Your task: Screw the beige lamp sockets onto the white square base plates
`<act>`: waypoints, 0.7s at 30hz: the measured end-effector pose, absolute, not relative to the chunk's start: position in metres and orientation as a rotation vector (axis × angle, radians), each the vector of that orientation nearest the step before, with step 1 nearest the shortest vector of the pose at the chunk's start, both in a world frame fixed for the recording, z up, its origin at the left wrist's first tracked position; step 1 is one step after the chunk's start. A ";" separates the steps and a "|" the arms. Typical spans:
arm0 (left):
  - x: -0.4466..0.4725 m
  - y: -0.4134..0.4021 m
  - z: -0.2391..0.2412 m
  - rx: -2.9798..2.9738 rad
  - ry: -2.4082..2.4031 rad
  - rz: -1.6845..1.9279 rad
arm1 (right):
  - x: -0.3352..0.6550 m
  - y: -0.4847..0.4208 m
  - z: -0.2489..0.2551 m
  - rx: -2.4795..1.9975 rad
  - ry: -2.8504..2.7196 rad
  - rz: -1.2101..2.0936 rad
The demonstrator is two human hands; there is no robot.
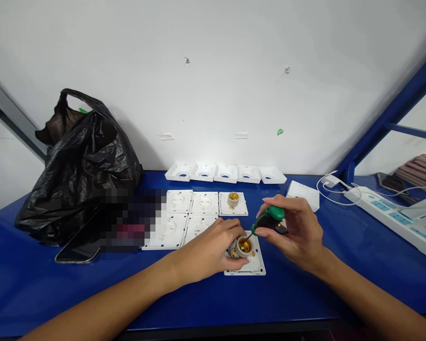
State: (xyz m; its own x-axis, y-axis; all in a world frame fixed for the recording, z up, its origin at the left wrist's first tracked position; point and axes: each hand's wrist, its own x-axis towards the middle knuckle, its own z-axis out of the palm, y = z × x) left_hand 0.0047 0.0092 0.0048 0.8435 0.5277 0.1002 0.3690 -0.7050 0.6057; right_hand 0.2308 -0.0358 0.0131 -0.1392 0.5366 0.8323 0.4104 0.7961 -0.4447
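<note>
A screwdriver with a green and black handle is gripped in my right hand. Its shaft slants down to the left, the tip inside a round lamp socket lined with brass-coloured metal. Around the side of this socket curl the fingers of my left hand, pressing it on a square white base plate. Small brass screws show beside the socket. Behind my hands, another white plate carries a second lamp socket. The exact contact of the tip is too small to tell.
Several white plates lie left of centre, with several white covers along the wall. A black plastic bag and a phone are at left. At right are a white box and a power strip with cables.
</note>
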 end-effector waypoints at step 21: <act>0.005 0.008 0.008 2.411 0.655 0.374 | 0.219 -0.039 0.032 -0.746 -1.946 0.161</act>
